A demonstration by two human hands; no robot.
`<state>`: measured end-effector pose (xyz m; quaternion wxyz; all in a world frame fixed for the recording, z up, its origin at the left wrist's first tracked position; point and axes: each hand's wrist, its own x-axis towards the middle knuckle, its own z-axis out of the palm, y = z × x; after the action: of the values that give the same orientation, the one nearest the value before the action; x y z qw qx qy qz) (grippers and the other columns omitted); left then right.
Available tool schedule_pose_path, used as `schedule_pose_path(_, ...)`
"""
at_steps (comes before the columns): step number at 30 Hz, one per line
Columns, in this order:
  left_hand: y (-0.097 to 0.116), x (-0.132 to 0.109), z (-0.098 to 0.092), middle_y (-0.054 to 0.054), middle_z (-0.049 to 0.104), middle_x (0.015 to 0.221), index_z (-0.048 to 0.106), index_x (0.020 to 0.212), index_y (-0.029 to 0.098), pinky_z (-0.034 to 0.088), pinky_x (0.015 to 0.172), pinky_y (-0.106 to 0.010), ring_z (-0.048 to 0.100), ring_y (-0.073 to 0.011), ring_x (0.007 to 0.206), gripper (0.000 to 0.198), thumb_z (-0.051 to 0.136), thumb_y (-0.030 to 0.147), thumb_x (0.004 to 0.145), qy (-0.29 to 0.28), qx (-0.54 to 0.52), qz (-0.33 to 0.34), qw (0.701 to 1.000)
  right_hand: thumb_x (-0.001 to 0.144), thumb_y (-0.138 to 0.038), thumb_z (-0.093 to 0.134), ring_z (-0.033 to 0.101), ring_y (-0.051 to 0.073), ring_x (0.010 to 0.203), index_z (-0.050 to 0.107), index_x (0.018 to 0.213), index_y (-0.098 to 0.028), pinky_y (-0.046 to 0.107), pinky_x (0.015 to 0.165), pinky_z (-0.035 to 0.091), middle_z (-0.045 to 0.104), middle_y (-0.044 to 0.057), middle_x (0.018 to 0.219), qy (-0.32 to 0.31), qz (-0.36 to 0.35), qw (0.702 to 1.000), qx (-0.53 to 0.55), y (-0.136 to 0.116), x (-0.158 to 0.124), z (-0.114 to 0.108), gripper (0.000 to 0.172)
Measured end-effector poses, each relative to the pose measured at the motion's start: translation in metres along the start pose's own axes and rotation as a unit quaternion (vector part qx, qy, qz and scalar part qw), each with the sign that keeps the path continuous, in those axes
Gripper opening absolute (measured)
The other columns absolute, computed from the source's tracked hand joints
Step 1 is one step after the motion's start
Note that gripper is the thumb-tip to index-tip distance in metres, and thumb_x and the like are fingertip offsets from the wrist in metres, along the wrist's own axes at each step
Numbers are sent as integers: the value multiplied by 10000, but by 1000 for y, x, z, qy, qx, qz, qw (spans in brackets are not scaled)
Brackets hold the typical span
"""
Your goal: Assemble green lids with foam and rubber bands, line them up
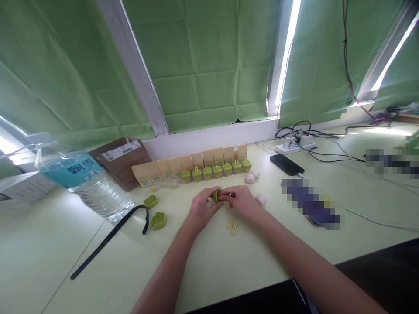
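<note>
Between my two hands is a small green lid [216,196], tilted so its hollow side partly shows. My left hand [203,206] is closed round its left side. The fingers of my right hand [241,198] are pinched together at its hollow; whatever they hold there is hidden. Two pale yellow loops [232,227] lie on the table just below my hands. To the left rest two more green lids, one [151,201] behind the other [158,221]. Behind my hands stands a row of small clear boxes with green looped lids [217,172].
Brown paper bags [191,161] line the back. At left are a large water bottle [94,183], a cardboard box [122,159] and a black strap [111,237]. Pink pieces [251,177] lie near my right hand. A phone [287,165] and power strip [294,147] sit right.
</note>
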<state>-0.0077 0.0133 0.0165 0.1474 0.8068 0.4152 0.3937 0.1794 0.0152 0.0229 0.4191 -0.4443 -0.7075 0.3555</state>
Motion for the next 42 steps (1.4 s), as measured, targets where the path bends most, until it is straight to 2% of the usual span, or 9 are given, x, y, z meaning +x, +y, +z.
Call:
schedule_pose_path(5, 2, -1, 2, -33, 694, 1083, 619, 1190, 259, 496, 698, -269, 611, -155, 854, 451, 737, 206, 758, -6, -9, -11, 1000, 834, -251, 621, 538, 124, 481, 798, 870, -254, 267, 602, 461, 699, -14, 674, 0, -15, 1000, -2, 1, 0, 1, 180)
schedule_pose_path(10, 4, 0, 4, -29, 680, 1102, 612, 1177, 255, 489, 736, -272, 605, -156, 895, 430, 721, 192, 766, -14, -17, -15, 1000, 829, -283, 650, 525, 121, 475, 802, 883, -267, 270, 592, 458, 694, -18, 650, 4, -2, 1000, -3, 5, -1, 2, 162)
schedule_pose_path(14, 8, 1, 4, -36, 655, 1156, 583, 1181, 244, 486, 747, -272, 601, -153, 914, 393, 681, 227, 800, -6, -17, -33, 999, 823, -326, 674, 548, 118, 499, 793, 907, -263, 273, 587, 480, 738, -3, 773, 17, -3, 999, 39, 2, -2, 2, 159)
schedule_pose_path(18, 12, 2, 2, -25, 655, 1093, 540, 1166, 237, 477, 733, -265, 589, -134, 853, 349, 633, 244, 830, 12, -18, -56, 998, 842, -357, 658, 600, 133, 565, 772, 945, -235, 278, 595, 501, 750, 24, 848, 54, -25, 996, 59, -3, -1, -1, 196)
schedule_pose_path(22, 15, 2, 0, -15, 653, 1055, 508, 1154, 236, 471, 738, -262, 581, -126, 834, 346, 614, 210, 826, 22, -22, -68, 997, 840, -351, 656, 668, 171, 750, 722, 1082, -230, 287, 649, 523, 745, 51, 980, 94, -15, 995, 11, -4, 0, -4, 279)
schedule_pose_path(25, 17, 1, -1, -25, 639, 1116, 514, 1183, 246, 480, 786, -274, 592, -138, 909, 356, 590, 190, 840, 7, -40, -46, 998, 836, -366, 661, 675, 183, 835, 643, 1233, -245, 316, 735, 533, 725, 58, 1067, 53, 3, 998, -18, -4, -1, -3, 416)
schedule_pose_path(29, 14, 0, 1, -41, 614, 1169, 551, 1201, 257, 486, 812, -282, 587, -156, 991, 425, 581, 108, 804, -2, -43, -6, 999, 864, -329, 607, 659, 182, 822, 634, 1227, -252, 317, 751, 512, 723, 33, 944, 0, -9, 999, -41, -6, -4, 1, 372)
schedule_pose_path(33, 8, 0, 3, -40, 617, 1163, 567, 1209, 271, 490, 741, -271, 591, -148, 912, 438, 605, 120, 799, 3, -29, -9, 1000, 860, -322, 596, 625, 171, 762, 651, 1153, -243, 294, 692, 484, 686, 13, 846, 12, -10, 999, -46, -7, -5, 0, 308)
schedule_pose_path(42, 11, 0, 1, -45, 635, 1150, 564, 1219, 257, 490, 720, -276, 584, -132, 834, 404, 596, 157, 829, -7, -35, -11, 999, 842, -322, 615, 587, 164, 729, 651, 1090, -235, 302, 713, 466, 648, 1, 793, 21, -5, 999, -45, -4, -1, -2, 265)
